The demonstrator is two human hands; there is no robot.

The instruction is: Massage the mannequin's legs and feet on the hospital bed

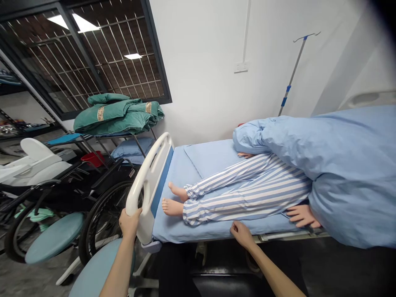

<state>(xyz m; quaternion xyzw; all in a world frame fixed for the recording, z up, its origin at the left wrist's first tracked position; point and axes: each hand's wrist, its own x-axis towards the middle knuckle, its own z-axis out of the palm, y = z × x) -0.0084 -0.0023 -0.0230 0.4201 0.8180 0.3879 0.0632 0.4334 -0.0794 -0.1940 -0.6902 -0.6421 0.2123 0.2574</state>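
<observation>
My left hand (129, 222) is wrapped round the lower end of the white footboard (136, 187) of a bed. My right hand (242, 234) rests as a loose fist against the near edge of the blue-sheeted mattress (210, 163); no fold of cloth shows in it. On the bed lies a figure that looks like a mannequin, in blue-and-white striped trousers (241, 202), its bare feet (172, 207) beside the footboard. A blue quilt (349, 165) covers its upper body. One of the figure's hands (301, 215) sticks out below the quilt at the near side.
To the left stand a wheelchair (102, 214), round blue-green stools (55, 239) and a white plastic seat (34, 163). Folded green bedding (119, 113) lies on a rack under a barred window (86, 49). A drip stand (292, 76) rises behind the bed, near the wall.
</observation>
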